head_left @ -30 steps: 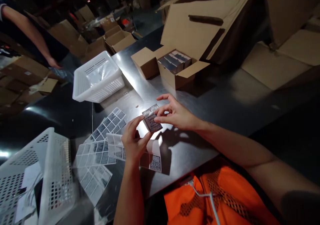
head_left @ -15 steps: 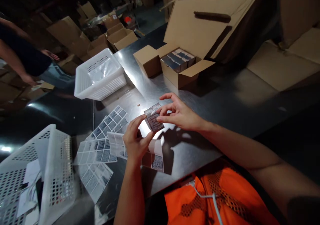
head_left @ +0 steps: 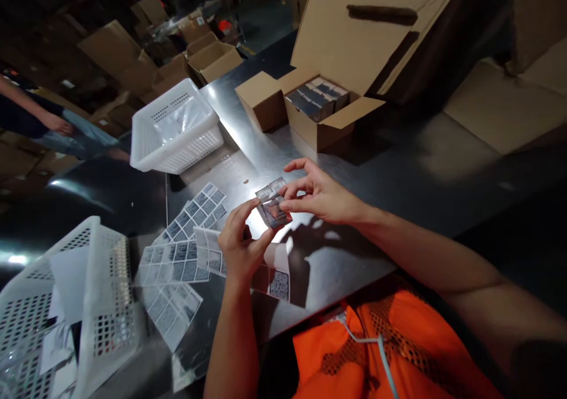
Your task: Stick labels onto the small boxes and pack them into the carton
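Observation:
A small printed box (head_left: pixel 273 206) is held above the steel table (head_left: pixel 354 210) between both hands. My left hand (head_left: pixel 239 248) grips its lower left edge with thumb and fingers. My right hand (head_left: pixel 319 195) pinches its right side, fingertips on the printed face. Under my left wrist lies a partly peeled label sheet (head_left: pixel 277 275). Several more label sheets (head_left: pixel 183 239) are spread on the table to the left.
An open cardboard carton (head_left: pixel 319 113) packed with small boxes stands behind my hands. A white perforated basket (head_left: pixel 175 130) sits at the back left, another (head_left: pixel 66 310) at the near left. Another person (head_left: pixel 39 124) stands at far left among cardboard boxes.
My hands have kept hold of the small box, turning it slightly. The person at far left has drawn the arm back and moved away to the left.

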A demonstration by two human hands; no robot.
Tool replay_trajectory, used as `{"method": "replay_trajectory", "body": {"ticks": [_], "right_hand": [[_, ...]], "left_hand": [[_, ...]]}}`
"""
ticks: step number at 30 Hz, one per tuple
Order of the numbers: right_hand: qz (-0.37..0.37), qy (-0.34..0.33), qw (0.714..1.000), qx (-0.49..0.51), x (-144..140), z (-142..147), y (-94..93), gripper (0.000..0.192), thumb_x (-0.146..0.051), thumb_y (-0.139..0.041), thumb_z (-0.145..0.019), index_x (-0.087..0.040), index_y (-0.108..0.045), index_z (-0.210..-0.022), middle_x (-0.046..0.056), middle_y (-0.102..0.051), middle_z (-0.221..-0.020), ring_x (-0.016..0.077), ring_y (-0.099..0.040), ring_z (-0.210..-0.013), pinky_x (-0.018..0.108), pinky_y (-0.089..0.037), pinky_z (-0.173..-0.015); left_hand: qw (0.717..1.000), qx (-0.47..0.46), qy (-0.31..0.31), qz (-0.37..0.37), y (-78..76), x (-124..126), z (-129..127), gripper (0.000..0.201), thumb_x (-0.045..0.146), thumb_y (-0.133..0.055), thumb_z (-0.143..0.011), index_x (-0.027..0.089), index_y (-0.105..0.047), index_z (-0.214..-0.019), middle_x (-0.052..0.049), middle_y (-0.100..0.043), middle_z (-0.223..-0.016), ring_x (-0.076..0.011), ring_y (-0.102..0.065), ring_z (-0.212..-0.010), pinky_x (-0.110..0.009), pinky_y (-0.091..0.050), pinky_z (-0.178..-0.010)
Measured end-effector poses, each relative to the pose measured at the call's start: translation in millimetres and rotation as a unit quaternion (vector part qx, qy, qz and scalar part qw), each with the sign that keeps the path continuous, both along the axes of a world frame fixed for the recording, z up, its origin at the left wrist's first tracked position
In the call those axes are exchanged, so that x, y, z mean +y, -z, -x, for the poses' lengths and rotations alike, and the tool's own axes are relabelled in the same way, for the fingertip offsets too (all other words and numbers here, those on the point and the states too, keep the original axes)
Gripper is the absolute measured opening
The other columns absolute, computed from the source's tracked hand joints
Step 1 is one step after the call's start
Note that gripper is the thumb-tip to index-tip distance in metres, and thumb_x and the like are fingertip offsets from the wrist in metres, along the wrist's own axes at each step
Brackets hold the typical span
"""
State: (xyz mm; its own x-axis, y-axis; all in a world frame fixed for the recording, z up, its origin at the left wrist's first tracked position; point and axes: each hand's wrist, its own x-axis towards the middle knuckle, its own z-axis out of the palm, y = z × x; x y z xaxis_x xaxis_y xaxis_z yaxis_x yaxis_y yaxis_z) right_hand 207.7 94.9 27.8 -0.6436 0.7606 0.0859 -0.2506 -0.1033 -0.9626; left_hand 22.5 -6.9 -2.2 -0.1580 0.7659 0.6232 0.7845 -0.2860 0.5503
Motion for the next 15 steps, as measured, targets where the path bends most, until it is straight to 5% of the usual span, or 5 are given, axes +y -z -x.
{"method": "replay_trajectory", "body": {"ticks": [11, 15], "right_hand": [[0.008, -0.003, 1.000, 0.016, -0.1, 0.3, 0.9, 0.060, -0.019, -0.080, -0.070, -0.026, -0.036, -0.110, -0.009, -0.068, -0.065, 0.0218, -0.073, -0.096, 0.039, -0.056, -0.085], [-0.006, 0.009, 0.999, 0.034, -2.4, 2.4, 2.9, 0.062, -0.021, -0.080, -0.071, -0.026, -0.033, -0.111, -0.008, -0.068, -0.065, 0.0233, -0.071, -0.107, 0.042, -0.054, -0.094]], "left_hand": [[1.000, -0.004, 0.000, 0.001, -3.5, -0.9, 0.8, 0.049, 0.034, -0.083, -0.073, 0.024, -0.067, -0.119, -0.004, -0.070, -0.109, -0.0031, -0.043, -0.051, -0.018, -0.032, -0.042], [1.000, -0.004, 0.003, -0.004, -6.7, -1.4, 0.7, 0.047, 0.033, -0.083, -0.074, 0.024, -0.067, -0.118, -0.004, -0.071, -0.108, -0.0039, -0.045, -0.053, -0.018, -0.032, -0.042]]}}
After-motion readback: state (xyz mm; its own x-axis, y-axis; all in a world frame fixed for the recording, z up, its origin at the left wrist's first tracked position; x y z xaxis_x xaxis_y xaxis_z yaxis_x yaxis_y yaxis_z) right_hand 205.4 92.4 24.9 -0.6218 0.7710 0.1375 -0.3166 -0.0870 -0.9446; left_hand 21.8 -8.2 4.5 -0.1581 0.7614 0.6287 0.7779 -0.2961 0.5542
